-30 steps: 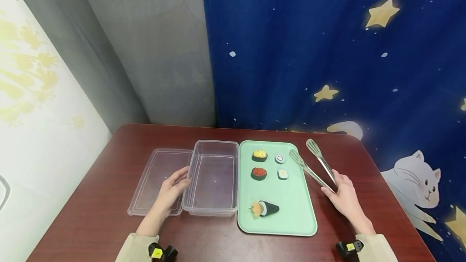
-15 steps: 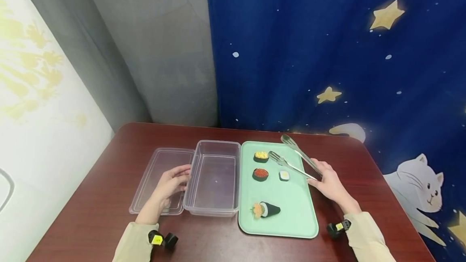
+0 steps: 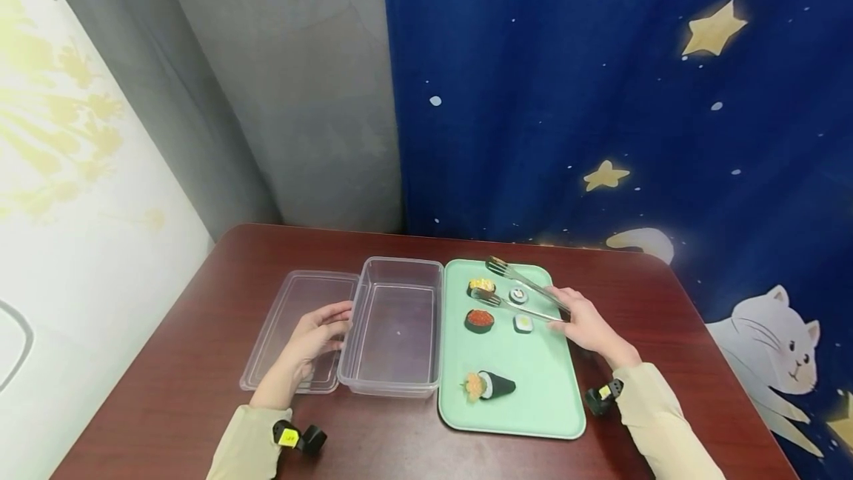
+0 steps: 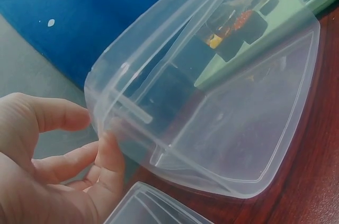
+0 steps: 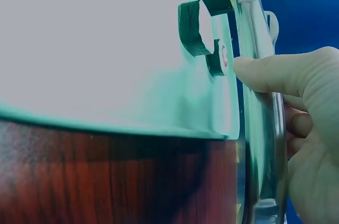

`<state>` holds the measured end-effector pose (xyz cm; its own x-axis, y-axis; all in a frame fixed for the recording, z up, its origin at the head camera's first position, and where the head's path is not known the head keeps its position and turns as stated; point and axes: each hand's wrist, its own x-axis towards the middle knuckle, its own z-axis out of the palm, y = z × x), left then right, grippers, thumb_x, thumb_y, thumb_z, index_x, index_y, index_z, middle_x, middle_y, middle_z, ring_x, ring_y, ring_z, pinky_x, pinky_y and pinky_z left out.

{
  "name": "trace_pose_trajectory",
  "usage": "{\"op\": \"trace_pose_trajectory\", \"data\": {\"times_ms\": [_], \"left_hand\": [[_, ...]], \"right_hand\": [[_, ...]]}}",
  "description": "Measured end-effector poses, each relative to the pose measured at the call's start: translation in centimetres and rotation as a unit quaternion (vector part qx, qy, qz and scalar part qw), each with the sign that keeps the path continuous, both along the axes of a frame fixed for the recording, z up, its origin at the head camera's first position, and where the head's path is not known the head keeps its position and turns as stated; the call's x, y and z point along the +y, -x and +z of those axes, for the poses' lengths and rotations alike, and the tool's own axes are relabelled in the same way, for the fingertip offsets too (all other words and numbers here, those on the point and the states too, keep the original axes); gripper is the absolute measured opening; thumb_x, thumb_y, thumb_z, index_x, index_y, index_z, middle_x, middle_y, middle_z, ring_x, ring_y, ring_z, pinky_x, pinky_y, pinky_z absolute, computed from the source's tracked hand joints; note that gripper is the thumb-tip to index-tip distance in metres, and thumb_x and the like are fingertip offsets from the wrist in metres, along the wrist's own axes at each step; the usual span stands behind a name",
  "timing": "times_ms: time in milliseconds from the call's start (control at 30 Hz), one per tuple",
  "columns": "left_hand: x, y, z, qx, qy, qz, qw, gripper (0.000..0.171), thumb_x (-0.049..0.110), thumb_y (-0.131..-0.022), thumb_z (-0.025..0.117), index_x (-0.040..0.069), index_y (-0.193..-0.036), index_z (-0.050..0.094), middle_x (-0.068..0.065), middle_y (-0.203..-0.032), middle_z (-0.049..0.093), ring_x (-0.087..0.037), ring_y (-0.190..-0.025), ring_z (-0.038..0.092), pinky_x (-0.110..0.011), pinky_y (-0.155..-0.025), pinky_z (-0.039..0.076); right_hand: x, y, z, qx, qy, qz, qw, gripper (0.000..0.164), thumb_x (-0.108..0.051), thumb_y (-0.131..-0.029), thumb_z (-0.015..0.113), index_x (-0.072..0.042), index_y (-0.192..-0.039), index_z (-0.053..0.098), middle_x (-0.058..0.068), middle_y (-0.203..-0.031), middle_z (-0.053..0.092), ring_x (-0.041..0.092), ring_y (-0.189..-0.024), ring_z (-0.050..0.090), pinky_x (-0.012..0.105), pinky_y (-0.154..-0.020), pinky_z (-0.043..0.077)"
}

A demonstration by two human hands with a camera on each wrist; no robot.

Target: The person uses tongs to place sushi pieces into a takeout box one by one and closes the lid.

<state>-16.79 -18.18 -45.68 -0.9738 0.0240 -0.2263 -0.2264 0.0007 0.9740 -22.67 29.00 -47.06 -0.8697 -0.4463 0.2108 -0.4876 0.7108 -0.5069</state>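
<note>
My right hand (image 3: 583,321) grips metal tongs (image 3: 526,310) with spread arms over the tray. One tong tip appears past the corn-topped sushi (image 3: 481,284), the other overlaps its near edge; contact cannot be told. Close by are the red-roe sushi (image 3: 479,320), a round sushi roll (image 3: 517,295) and a squarish roll (image 3: 523,324). A cone hand roll (image 3: 492,386) lies nearer the front. With relaxed fingers, my left hand (image 3: 316,339) touches the left side of the clear plastic box (image 4: 233,181); its thumb and fingertips meet the wall by the rim.
The green tray (image 3: 513,417) sits right against the box on the dark red table (image 3: 373,443). A clear lid (image 3: 286,317) lies flat left of the box, partly under my left hand. Behind the table hang grey and blue curtains (image 3: 506,132).
My right hand has carried the tongs leftward, from the tray's right edge to the corn-topped sushi, and their arms have drawn nearer together. My left hand stays at the box.
</note>
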Motion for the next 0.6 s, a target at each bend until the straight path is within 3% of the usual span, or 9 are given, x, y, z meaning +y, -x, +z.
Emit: {"op": "trace_pose_trajectory", "data": {"times_ms": [300,600], "left_hand": [[0.0,0.0,-0.2,0.003,-0.002,-0.001,1.0,0.049,0.0,-0.087,0.058,-0.01,-0.133,0.044,-0.012,-0.111,0.06,-0.006,-0.077,0.056,-0.022,-0.058,0.049],[0.0,0.1,-0.3,0.005,0.005,-0.001,1.0,0.048,0.0,-0.087,0.057,-0.009,-0.133,0.044,-0.012,-0.112,0.059,-0.006,-0.079,0.056,-0.022,-0.059,0.049]], "right_hand": [[-0.6,0.8,0.2,-0.024,-0.008,0.008,1.0,0.055,0.001,-0.078,0.07,0.005,-0.129,0.051,0.022,-0.118,0.056,0.036,-0.106,0.052,0.051,-0.085,0.044],[-0.8,1.3,0.2,0.011,0.013,0.046,0.999,0.047,0.0,-0.075,0.072,0.005,-0.121,0.058,0.02,-0.11,0.061,0.03,-0.093,0.057,0.04,-0.071,0.047]]}}
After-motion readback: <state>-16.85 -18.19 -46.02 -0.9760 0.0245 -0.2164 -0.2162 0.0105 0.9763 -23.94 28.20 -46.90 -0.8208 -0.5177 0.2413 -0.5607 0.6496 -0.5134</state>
